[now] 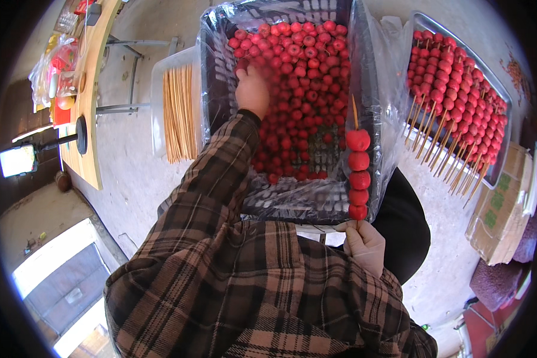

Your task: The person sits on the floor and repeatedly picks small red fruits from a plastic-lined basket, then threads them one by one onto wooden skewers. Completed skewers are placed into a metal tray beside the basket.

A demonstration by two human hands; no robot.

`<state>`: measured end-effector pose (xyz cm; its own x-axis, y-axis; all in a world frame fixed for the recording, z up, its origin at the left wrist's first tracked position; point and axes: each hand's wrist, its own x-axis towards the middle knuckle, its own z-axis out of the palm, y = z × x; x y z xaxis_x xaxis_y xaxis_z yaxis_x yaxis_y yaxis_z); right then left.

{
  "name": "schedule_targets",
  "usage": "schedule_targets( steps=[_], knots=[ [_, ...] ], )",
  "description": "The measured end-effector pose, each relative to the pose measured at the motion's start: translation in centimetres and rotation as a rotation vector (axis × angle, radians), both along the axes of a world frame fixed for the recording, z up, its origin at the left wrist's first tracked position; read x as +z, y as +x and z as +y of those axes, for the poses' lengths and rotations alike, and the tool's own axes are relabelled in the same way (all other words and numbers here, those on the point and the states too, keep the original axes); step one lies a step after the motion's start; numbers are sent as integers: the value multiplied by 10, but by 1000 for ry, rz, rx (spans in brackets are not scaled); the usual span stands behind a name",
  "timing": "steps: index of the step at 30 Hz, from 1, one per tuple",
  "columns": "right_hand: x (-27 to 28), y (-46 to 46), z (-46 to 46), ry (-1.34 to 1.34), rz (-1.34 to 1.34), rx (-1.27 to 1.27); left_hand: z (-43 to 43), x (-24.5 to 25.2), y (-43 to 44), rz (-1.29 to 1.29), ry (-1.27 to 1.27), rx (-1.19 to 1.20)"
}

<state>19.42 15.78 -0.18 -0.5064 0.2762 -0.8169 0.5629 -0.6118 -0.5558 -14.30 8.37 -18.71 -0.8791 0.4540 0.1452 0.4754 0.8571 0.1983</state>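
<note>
My right hand (366,245), in a pale thin glove, pinches the lower end of a wooden skewer. Several red hawthorn fruits (359,180) are threaded on it, and its bare pointed tip (354,112) rises above the top fruit. My left hand (252,91) reaches over the left part of a dark plastic crate (212,85) lined with clear film. Its fingertips are at a red fruit (241,65), partly hidden by the fingers. Loose red hawthorn fruits (299,71) fill much of the crate, with its bottom grid showing near the lower right.
Bare skewers (179,114) lie in a translucent plastic bin (159,107) left of the crate. At right, a metal tray (506,134) holds rows of skewered fruit (458,87), beside a cardboard box (496,215). A wooden table (91,98) stands at left with a phone (19,161) on a stand.
</note>
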Motion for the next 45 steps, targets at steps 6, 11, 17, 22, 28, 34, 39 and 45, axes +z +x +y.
schedule_targets(
  steps=[6, 11, 17, 22, 28, 34, 39, 45],
  knots=[
    [0, -1, 0, 4, -12, 23, -12, 17, 12, -132, -49, 96],
    [-2, -8, -1, 53, -61, -50, 28, 25, -43, 47, 72, -3],
    [-3, -5, 4, -44, -53, 3, 43, 24, -132, -33, -241, 39],
    [-5, -7, 5, -59, -84, -43, 59, 22, -123, -67, -199, 146],
    [-4, -5, 4, -42, -56, -38, 47, 29, -116, -54, 270, 150],
    [-4, 0, -1, -52, -2, -65, 34, 23, -85, -161, 70, -88],
    [-1, -1, 1, -41, -22, -75, 88, 37, -29, -22, 44, -352],
    [-5, 3, 4, -25, -41, -55, 115, -22, -20, -35, 30, -443]
  ],
)
